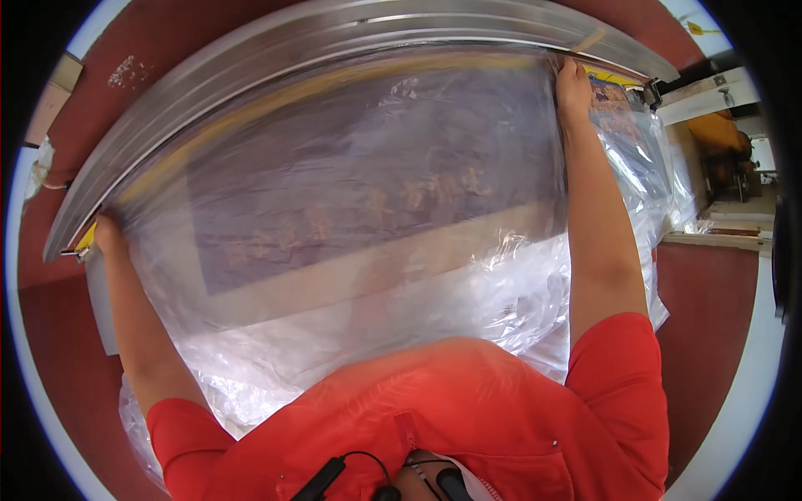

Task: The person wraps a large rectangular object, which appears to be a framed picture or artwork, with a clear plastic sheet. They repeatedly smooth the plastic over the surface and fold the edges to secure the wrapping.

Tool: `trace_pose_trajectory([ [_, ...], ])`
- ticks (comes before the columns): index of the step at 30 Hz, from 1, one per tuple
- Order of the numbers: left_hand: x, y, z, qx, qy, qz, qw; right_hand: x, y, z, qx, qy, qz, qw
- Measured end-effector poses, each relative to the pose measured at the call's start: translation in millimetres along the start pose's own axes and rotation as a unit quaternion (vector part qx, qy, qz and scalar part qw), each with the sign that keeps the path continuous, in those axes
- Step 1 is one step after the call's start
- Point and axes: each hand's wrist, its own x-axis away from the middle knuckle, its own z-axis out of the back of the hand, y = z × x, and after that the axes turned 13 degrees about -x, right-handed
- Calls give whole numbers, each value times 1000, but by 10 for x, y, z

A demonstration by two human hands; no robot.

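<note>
A wide clear plastic bag (pixel 359 188) stretches between my arms, with its far edge along a long curved-looking metal bar (pixel 359 32). Through the film shows a dark panel with pale markings, and below it a light brown strip. My left hand (pixel 109 232) is closed on the bag's left corner, close to the bar's left end. On the far right, my right hand (pixel 573 88) grips the bag's other upper corner right against the bar, fingers partly hidden. Loose shiny film bunches in front of my body.
Red machine surfaces (pixel 706 301) flank the work on both sides. Beyond my right arm hang a second piece of clear film (pixel 639 163) and a white bracket (pixel 710 96). A yellow strip (pixel 610 77) lies along the bar near my right hand.
</note>
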Motion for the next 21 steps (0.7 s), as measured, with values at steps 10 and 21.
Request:
trace_pose_trajectory([
  [10, 337, 425, -73, -22, 76, 115, 990, -28, -19, 41, -102, -94, -25, 990],
  [21, -315, -94, 1918, -474, -21, -169, 864, 1029, -857, 69, -249, -428, 10, 869],
])
